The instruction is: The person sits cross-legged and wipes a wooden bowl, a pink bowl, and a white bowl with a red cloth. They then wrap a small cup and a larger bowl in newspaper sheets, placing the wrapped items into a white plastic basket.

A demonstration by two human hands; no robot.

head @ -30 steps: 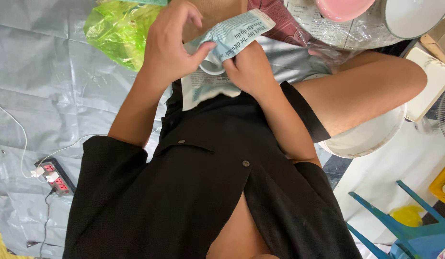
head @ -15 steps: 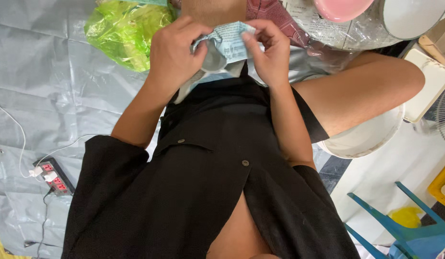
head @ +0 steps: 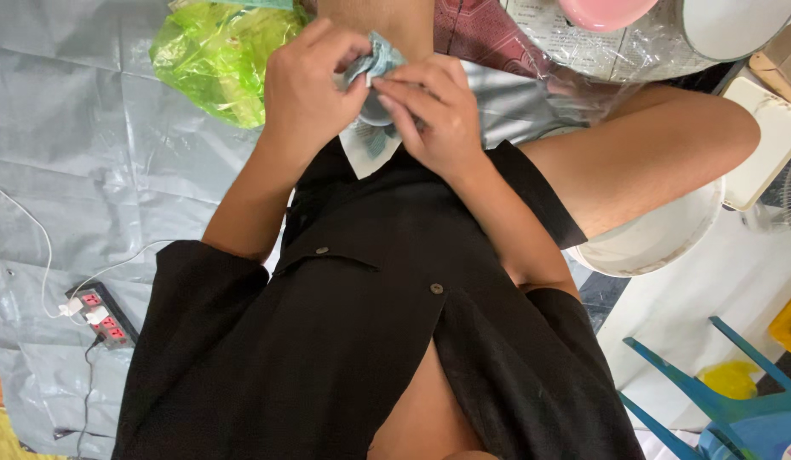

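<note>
Pale blue-green printed paper wrapper (head: 380, 61) — spread flat 1 second ago — is now crumpled small, pinched closed between left hand (head: 306, 85) and right hand (head: 434, 111).

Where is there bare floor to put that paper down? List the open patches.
Open: grey sheet between the green bag and the power strip. Also white floor between the white bowl and blue chair. Crowded: top right, with the pink bowl on clear wrap. Both hands grip the paper.
</note>
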